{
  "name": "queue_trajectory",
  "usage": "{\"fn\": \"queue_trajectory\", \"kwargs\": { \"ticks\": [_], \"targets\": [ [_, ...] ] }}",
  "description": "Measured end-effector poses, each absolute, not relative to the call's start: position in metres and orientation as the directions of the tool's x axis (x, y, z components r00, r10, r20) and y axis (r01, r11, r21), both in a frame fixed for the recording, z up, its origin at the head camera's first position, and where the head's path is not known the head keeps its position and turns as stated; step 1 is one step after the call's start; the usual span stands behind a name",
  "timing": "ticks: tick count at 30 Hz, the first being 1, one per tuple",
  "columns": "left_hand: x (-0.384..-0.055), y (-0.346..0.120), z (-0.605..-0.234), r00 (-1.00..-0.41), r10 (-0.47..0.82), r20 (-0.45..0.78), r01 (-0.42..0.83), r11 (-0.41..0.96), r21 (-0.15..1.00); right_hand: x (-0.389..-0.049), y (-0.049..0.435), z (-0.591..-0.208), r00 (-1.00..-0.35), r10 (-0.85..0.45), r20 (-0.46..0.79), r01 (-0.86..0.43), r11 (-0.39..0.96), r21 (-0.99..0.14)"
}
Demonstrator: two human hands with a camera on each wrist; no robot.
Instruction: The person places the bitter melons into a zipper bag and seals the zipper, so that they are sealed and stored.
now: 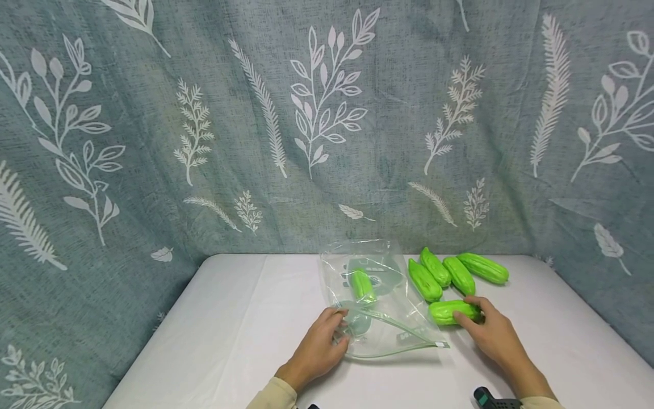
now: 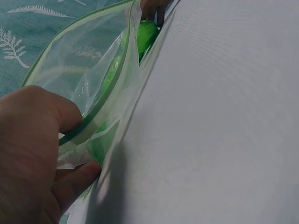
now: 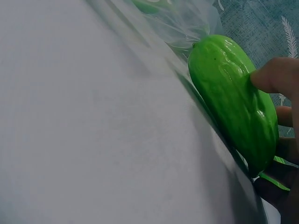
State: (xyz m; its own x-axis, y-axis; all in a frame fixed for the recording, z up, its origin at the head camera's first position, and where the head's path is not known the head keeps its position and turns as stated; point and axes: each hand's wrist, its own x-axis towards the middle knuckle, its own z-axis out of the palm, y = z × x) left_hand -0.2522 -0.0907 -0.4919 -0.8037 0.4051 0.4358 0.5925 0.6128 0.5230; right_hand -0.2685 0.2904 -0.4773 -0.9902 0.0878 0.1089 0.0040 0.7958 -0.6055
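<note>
A clear zip bag (image 1: 393, 329) with a green rim lies on the table, its mouth gaping toward me. One green, cucumber-like vegetable (image 1: 363, 286) is inside it. My left hand (image 1: 321, 343) holds the left end of the bag's mouth, fingers at the rim (image 2: 100, 109). To the right of the bag, my right hand (image 1: 493, 332) grips another green vegetable (image 3: 233, 100) between thumb and fingers, low at the table surface. This vegetable's left end is close to the bag's right side. Several similar green vegetables (image 1: 425, 281) lie just behind it.
A white cloth covers the table (image 1: 245, 329). Behind it hangs a grey-green curtain (image 1: 286, 216) with white leaf prints. A dark device (image 1: 485, 397) shows by the right wrist.
</note>
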Motion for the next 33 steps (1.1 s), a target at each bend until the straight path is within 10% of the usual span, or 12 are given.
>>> {"fn": "queue_trajectory", "kwargs": {
  "ticks": [33],
  "targets": [
    [-0.2519,-0.0912,-0.4923,-0.806,0.41,0.427,0.589,0.617,0.521,-0.2634,0.2997,-0.4816,-0.99,-0.001,0.141,-0.087,0.794,-0.602]
  ]
}}
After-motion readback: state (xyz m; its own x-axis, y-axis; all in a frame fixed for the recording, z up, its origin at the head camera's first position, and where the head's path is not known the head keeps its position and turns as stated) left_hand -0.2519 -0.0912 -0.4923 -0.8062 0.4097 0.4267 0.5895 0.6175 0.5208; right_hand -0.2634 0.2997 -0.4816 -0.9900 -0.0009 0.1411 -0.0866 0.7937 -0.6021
